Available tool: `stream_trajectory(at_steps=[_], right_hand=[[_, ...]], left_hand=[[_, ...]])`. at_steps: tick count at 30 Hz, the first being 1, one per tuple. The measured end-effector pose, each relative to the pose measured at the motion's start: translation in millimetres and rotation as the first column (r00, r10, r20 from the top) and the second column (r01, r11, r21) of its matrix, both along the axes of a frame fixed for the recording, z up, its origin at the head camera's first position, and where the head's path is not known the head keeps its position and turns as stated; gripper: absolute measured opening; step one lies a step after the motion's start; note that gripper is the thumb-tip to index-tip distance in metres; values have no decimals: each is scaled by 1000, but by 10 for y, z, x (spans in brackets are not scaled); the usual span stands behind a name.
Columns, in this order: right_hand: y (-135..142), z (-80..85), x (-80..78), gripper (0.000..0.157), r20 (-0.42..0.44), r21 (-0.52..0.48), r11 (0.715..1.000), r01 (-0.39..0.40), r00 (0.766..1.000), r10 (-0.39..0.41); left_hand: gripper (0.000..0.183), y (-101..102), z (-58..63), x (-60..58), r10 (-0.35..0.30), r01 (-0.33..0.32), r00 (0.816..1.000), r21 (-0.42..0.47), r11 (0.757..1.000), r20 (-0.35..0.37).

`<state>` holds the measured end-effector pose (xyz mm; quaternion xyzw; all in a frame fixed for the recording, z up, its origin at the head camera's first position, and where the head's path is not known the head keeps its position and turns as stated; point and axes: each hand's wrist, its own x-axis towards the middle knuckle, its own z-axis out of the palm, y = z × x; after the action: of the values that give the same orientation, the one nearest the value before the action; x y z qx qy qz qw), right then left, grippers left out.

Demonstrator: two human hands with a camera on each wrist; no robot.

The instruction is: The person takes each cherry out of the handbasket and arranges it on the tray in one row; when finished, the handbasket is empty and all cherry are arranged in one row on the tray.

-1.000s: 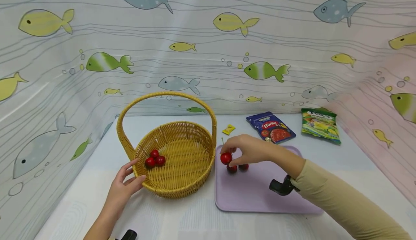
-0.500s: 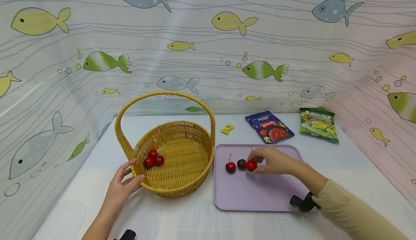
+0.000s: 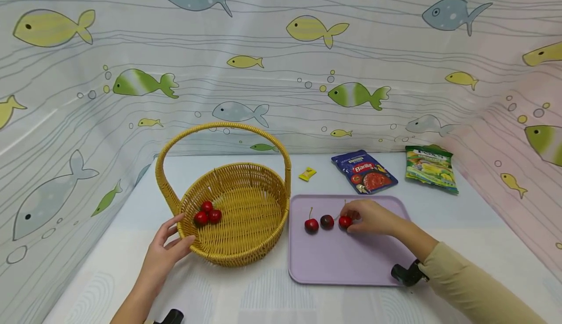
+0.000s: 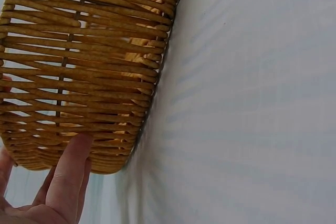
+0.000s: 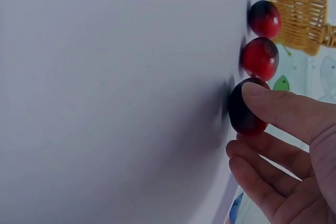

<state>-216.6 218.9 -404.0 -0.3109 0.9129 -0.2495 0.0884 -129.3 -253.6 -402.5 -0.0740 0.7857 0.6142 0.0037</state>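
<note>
In the head view a yellow woven basket (image 3: pixel 246 246) with a tall handle stands at left, with three red cherries (image 3: pixel 207 215) in its left side. My left hand (image 3: pixel 160 255) holds its left rim; in the left wrist view a fingertip (image 4: pixel 76 153) presses the outer weave. At right my right hand (image 3: pixel 371 219) pinches a cherry (image 3: pixel 345 222) between thumb and fingers, low over the lilac tray (image 3: pixel 342 265). Beside it, in a row to the left, are a dark cherry (image 3: pixel 327 222) and a cherry (image 3: pixel 311 226) with its stem upright. The right wrist view shows the pinched cherry (image 5: pixel 242 111) close up.
Behind the tray lie a small yellow wrapped packet (image 3: pixel 307 173), a blue Barilla pouch (image 3: pixel 364 172) and a green bag (image 3: pixel 431 169). A fish-patterned curtain (image 3: pixel 272 85) closes off the back and sides of the white table (image 3: pixel 263 294).
My right hand has moved right and down with its cherry, from near the tray's left edge past the two other cherries. It shifts slightly further right lately. The left hand stays on the basket.
</note>
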Motion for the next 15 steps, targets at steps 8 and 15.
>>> stream_trajectory(at_steps=[8, 15], right_hand=[[-3, -2, -27, 27, -15, 2, 1000, -4, 1000, 5], [15, -9, -12, 30, -10, -15, 1000, -17, 1000, 17]], left_hand=[[65, -1, -9, -3, -5, 5, 1000, 6, 1000, -16], [65, 6, 2, 1, 0, 0, 1000, 3, 1000, -16]])
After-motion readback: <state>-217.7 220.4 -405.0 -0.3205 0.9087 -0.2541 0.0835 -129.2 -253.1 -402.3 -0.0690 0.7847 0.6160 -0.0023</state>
